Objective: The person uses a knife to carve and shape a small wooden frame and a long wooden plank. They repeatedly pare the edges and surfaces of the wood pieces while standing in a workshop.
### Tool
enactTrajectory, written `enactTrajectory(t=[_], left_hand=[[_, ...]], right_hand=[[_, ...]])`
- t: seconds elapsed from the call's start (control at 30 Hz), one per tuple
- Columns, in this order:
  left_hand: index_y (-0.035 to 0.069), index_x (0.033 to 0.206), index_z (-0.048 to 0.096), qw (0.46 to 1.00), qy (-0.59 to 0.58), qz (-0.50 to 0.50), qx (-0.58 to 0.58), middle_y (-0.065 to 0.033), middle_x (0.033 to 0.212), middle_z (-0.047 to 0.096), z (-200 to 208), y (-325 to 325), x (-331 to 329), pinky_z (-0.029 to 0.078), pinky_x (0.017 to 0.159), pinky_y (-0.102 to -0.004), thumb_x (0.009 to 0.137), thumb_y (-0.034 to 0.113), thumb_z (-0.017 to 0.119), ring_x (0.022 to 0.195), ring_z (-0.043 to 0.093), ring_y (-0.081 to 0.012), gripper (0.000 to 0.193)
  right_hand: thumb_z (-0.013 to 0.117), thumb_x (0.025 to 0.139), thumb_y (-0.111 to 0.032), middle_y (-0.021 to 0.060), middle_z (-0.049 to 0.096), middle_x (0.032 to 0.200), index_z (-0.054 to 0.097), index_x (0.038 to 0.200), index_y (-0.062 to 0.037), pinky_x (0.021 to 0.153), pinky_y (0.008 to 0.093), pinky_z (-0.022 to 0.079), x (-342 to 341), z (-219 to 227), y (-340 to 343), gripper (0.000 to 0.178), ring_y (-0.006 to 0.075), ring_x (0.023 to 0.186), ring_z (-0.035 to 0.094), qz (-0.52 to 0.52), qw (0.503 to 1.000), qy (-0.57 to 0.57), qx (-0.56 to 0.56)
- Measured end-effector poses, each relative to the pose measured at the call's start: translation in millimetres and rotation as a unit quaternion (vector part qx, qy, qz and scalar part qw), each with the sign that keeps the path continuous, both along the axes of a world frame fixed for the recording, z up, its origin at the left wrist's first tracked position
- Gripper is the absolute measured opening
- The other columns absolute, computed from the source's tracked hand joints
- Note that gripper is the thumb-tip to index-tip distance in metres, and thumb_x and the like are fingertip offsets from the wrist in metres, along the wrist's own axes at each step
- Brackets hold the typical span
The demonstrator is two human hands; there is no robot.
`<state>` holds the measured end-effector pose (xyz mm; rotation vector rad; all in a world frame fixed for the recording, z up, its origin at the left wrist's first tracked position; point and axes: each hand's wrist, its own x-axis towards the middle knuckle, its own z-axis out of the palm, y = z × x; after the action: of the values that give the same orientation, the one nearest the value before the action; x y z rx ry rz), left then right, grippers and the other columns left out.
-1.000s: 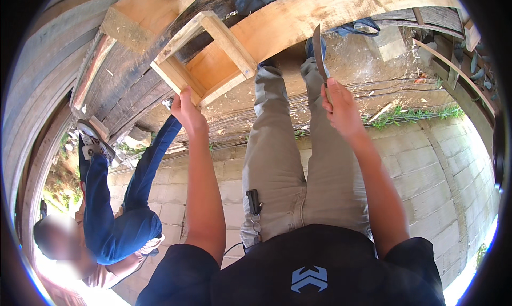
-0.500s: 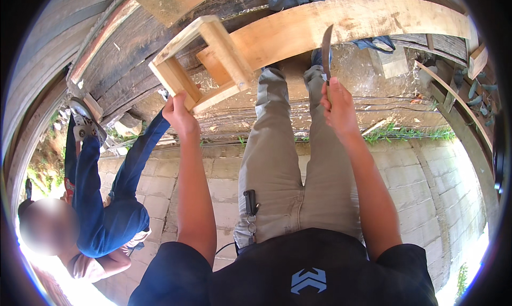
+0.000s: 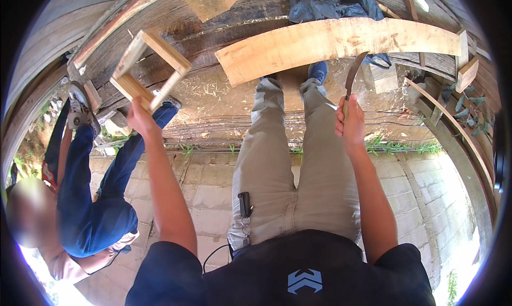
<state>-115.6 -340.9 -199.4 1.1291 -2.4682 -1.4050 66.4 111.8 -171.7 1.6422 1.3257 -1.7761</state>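
Note:
My left hand [image 3: 143, 118] is closed round the lower corner of a rectangular, open-centred wooden frame [image 3: 166, 51]. The frame is held up at a tilt over the left side, apart from the bench. In my right hand [image 3: 352, 123] is a knife [image 3: 354, 74] with a dark curved blade, pointing up and away from me. Its handle is mostly covered by my fingers. The blade tip overlaps the near edge of a long pale plank [image 3: 320, 39] in view; whether they touch, I cannot tell.
Dark weathered boards [image 3: 197, 39] and a black plastic bag [image 3: 341, 5] lie beyond the plank. A person in blue trousers [image 3: 90, 220] sits close on my left. Wood offcuts [image 3: 467, 74] are at the right. Wood shavings litter the dirt ground [image 3: 213, 109].
My left hand has moved left and nearer with the frame, away from the plank's end. The knife sits a little farther right and lower in view. The whole view has shifted somewhat.

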Motion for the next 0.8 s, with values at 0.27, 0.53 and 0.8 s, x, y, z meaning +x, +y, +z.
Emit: enactTrajectory(t=[0.27,0.53,0.8], left_hand=[[-0.001,0.101,0.074,0.994,-0.034,-0.097,-0.037,-0.0030,0.084,0.066,-12,-15,-78,0.043,0.061,-0.0260,0.087,0.020,0.072,0.069,0.055,-0.0083,0.026],[0.001,0.119,0.056,0.980,0.112,-0.051,-0.158,-0.0057,0.104,0.058,-14,43,13,0.046,0.078,-0.0301,0.091,0.014,0.067,0.089,0.055,-0.0147,0.034],[0.003,0.131,0.041,0.982,-0.087,-0.063,0.157,-0.0068,0.114,0.058,-29,198,101,0.044,0.085,-0.0335,0.093,0.027,0.069,0.101,0.054,-0.0152,0.052]], right_hand=[[0.037,0.104,-0.059,-0.0042,0.039,0.066,0.051,0.094,-0.0122,0.041,0.0229,0.023,-4,1,-9,0.049,0.0038,0.046,0.030,0.017,1.000,0.003,-0.004],[0.036,0.105,-0.056,-0.0040,0.040,0.066,0.053,0.096,-0.0107,0.041,0.0230,0.023,-7,1,-15,0.049,0.0039,0.046,0.030,0.034,0.998,-0.002,0.046],[0.040,0.105,-0.052,-0.0032,0.040,0.066,0.053,0.103,-0.0099,0.043,0.0225,0.026,-18,-11,-9,0.044,0.0049,0.049,0.034,0.128,0.985,0.040,0.109]])
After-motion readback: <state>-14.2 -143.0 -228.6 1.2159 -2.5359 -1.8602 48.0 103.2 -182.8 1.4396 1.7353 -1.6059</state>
